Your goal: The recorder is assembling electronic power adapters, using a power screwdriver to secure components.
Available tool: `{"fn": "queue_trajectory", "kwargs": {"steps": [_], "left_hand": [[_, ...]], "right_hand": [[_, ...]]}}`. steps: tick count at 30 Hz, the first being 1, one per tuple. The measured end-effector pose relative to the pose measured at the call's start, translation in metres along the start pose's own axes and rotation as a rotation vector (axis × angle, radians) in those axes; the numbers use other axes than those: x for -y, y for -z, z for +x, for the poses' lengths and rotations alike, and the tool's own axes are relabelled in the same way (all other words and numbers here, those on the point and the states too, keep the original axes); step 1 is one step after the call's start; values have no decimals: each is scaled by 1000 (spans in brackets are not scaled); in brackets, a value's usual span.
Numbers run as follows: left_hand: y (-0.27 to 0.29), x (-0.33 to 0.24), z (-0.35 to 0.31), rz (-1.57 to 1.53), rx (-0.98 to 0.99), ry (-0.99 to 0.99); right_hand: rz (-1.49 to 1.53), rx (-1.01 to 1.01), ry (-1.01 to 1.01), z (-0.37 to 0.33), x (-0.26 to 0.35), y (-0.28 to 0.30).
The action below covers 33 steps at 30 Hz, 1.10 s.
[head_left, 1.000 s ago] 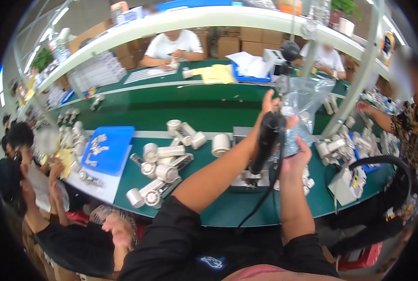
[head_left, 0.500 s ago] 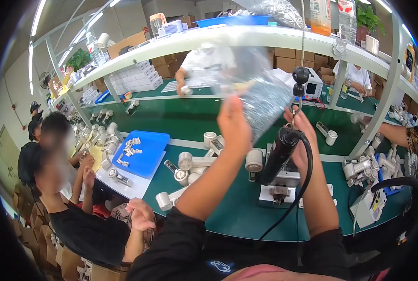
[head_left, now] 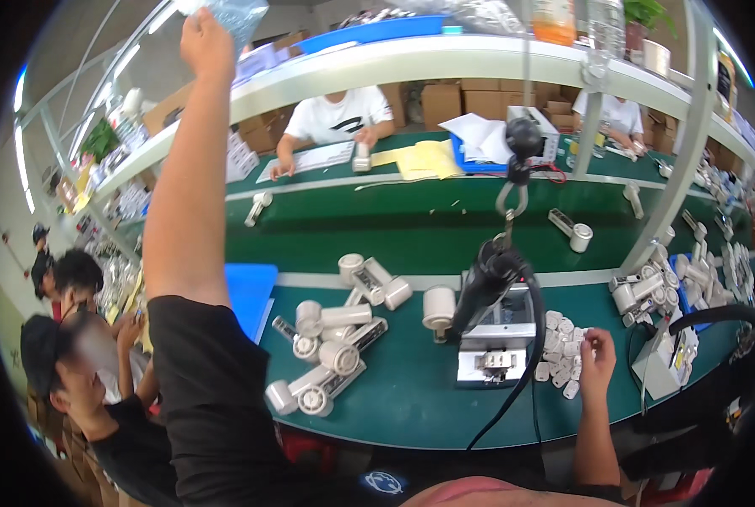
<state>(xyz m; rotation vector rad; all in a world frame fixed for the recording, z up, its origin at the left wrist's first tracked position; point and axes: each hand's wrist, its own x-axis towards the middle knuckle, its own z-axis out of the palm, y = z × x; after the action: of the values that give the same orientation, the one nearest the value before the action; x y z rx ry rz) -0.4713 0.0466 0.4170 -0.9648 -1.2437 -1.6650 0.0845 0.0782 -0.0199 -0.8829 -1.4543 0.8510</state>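
Observation:
My left arm stretches up over the shelf at the upper left. The left hand (head_left: 207, 44) is closed round a clear plastic bag (head_left: 240, 20) of small grey pieces, which the picture's top edge cuts off. Low on the right, my right hand (head_left: 597, 359) rests by a pile of small white plastic caps (head_left: 561, 348), its fingers curled inward at the pile's edge; what they pinch, if anything, is hidden. Between my arms a black electric screwdriver (head_left: 484, 283) hangs from a hook above a metal fixture (head_left: 494, 359). White handheld housings (head_left: 341, 355) lie left of it.
A long white shelf (head_left: 394, 61) crosses above the green bench, with a blue tray (head_left: 369, 34) and bottles on it. More white housings (head_left: 648, 291) crowd the right side near a black cable (head_left: 724, 328). Co-workers sit at the left (head_left: 98, 397) and across the bench (head_left: 337, 122).
My left hand has carried the bag from the middle up to the upper left. My right hand has let go of the bag and dropped to the white caps, now in sight.

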Motion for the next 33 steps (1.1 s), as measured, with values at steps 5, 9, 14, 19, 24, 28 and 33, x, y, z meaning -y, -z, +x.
{"fn": "queue_trajectory", "kwargs": {"steps": [5,9,14,19,24,28,33], "left_hand": [[-71,99,30,318,11,-241],[-100,201,64,559,199,-341],[-115,235,102,527,427,-221],[-103,213,91,-35,720,313],[-86,180,107,278,877,436],[-54,146,76,-63,586,116],[4,33,-12,-446,315,141]], "right_hand": [[-572,-13,314,-54,0,14],[-616,-60,328,-62,-9,16],[-552,-84,225,-60,-15,21],[-480,-103,240,-55,-10,18],[-414,-171,332,12,-8,7],[-477,-45,372,157,-43,-33],[-747,-50,-62,239,-127,-68]]}}
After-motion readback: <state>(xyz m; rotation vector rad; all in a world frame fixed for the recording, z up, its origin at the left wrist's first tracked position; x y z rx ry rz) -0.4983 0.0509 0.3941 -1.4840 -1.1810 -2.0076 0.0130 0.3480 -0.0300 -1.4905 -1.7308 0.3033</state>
